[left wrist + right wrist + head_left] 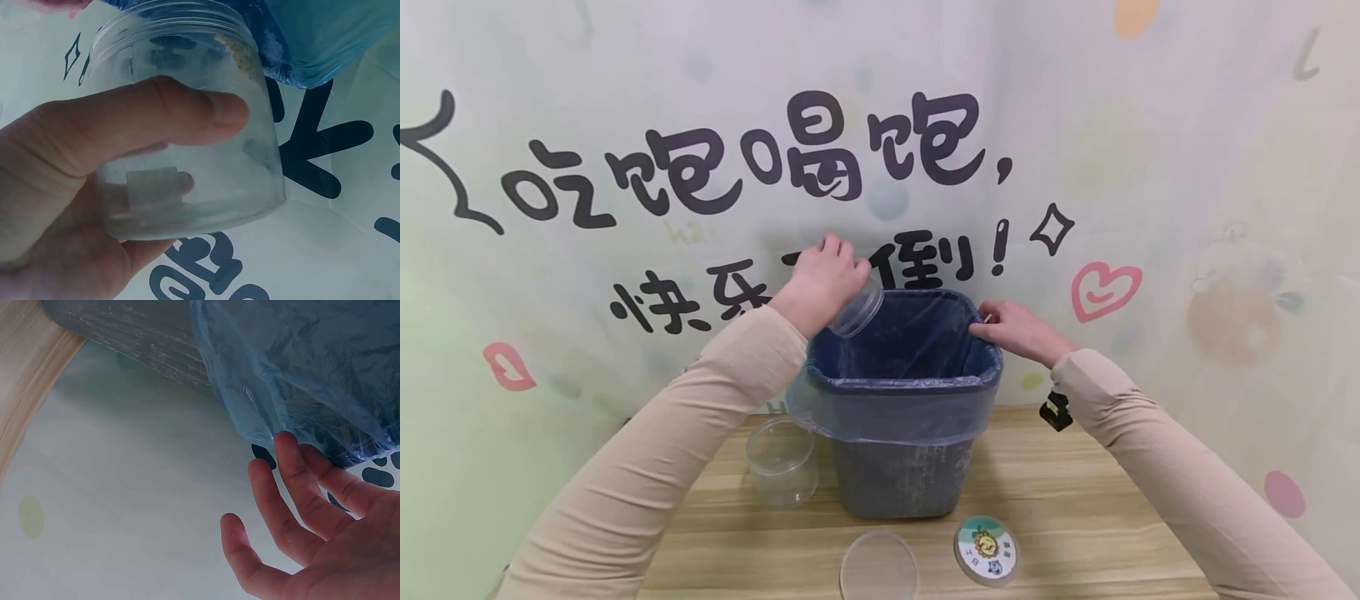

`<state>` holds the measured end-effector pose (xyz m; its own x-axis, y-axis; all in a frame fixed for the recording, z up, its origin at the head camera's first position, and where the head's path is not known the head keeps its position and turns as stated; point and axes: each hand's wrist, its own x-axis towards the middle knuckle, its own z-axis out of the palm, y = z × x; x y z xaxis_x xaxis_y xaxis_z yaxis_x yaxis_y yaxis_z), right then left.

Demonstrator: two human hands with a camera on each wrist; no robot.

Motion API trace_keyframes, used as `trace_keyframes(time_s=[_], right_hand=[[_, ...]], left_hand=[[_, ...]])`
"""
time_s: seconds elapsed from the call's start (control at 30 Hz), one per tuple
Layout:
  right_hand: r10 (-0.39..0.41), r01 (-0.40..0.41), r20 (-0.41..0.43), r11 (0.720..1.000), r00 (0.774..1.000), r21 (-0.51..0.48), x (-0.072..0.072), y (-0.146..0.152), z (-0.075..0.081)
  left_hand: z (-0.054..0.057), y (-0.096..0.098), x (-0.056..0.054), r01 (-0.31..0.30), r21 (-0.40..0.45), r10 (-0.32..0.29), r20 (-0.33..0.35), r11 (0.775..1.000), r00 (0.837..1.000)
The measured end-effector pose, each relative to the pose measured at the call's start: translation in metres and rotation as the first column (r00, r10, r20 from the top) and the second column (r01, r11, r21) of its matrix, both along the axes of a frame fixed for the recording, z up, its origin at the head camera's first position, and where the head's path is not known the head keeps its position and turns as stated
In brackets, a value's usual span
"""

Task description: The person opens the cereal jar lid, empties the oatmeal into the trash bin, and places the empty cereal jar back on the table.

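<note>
My left hand grips a clear plastic jar, tipped over the left side of a blue-grey trash can. In the left wrist view, the thumb lies across the jar, and a patch of light brown crumbs clings inside near its threaded mouth. A thin blue bag lines the can and folds down over its rim. At the can's right rim, my right hand holds the edge with thumb and index finger. The other fingers spread loosely outside in the right wrist view, where the thumb is hidden.
A second clear jar stands uncapped left of the can on the wooden table. Before the can lie a translucent round lid and a round lid with a printed sunflower label. A printed cloth backdrop rises close behind.
</note>
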<state>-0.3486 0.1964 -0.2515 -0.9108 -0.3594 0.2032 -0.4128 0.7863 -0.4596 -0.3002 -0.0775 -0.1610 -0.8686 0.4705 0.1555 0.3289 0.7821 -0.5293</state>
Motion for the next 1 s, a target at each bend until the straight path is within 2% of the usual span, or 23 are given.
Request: trace_keyframes(time_s=[0.03, 0.07, 0.1, 0.17, 0.27, 0.3, 0.5, 0.7, 0.83, 1.0], right_hand=[[0.0, 0.0, 0.0, 1.0, 1.0, -0.001, 0.0, 0.0, 0.0], [0.001, -0.001, -0.002, 1.0, 1.0, -0.002, 0.001, -0.001, 0.001], [0.003, -0.003, -0.003, 1.0, 1.0, -0.002, 0.001, -0.001, 0.001], [0.003, -0.003, -0.001, 1.0, 1.0, -0.007, 0.002, -0.001, 0.002], [0.003, -0.003, 0.002, 1.0, 1.0, -0.01, 0.001, 0.0, 0.001], [0.004, -0.004, 0.005, 1.0, 1.0, -0.011, 0.0, 0.0, 0.001], [0.016, -0.016, 0.001, 1.0, 1.0, -0.015, 0.001, 0.001, 0.001], [0.029, -0.03, -0.019, 0.999, 0.999, -0.03, 0.003, 0.001, 0.002], [0.01, -0.01, 0.0, 1.0, 1.0, -0.011, 0.002, 0.001, 0.001], [0.01, -0.01, 0.002, 1.0, 1.0, -0.017, 0.001, 0.001, 0.0]], left_hand=[[-0.001, 0.0, -0.002, 0.014, 0.004, -0.014, -0.026, 1.0, 1.0], [-0.005, -0.003, -0.01, 0.043, 0.005, -0.043, -0.064, 0.999, 0.997], [-0.006, -0.003, -0.011, 0.058, 0.002, -0.058, -0.086, 0.998, 0.995], [-0.008, -0.003, -0.012, 0.091, -0.006, -0.091, -0.127, 0.996, 0.988], [-0.007, -0.002, -0.007, 0.124, -0.015, -0.125, -0.165, 0.992, 0.978], [-0.003, 0.001, 0.002, 0.115, -0.016, -0.116, -0.152, 0.993, 0.982], [0.003, 0.001, 0.012, 0.135, 0.018, -0.131, -0.144, 0.991, 0.981], [0.0, 0.0, 0.011, 0.109, -0.003, -0.109, -0.084, 0.994, 0.99], [-0.003, -0.001, 0.009, 0.096, 0.001, -0.096, -0.082, 0.995, 0.992], [-0.002, -0.003, 0.013, 0.169, 0.024, -0.164, -0.13, 0.985, 0.978]])
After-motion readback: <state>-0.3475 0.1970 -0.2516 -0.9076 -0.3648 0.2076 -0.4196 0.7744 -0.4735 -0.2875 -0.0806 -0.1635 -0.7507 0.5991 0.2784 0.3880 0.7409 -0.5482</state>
